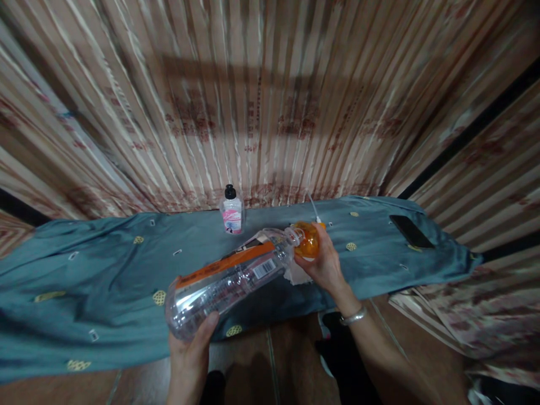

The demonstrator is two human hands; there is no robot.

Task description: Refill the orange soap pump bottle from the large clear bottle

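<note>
Slanting | clear bottle [230,278] | base: left hand [192,346] | mouth: beside right hand [327,264]

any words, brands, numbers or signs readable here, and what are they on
None can be read.
Large bottle: label print too blurred; any barcode digits too small.
Small bottle: label print too blurred.
Curtain: red printed characters, too blurred.
Cloth: marks on white patches too small.

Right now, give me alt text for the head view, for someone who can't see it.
The left hand holds a large clear bottle tilted, its mouth at an orange container in the right hand. A black-capped bottle stands and a phone lies on teal cloth.
</note>
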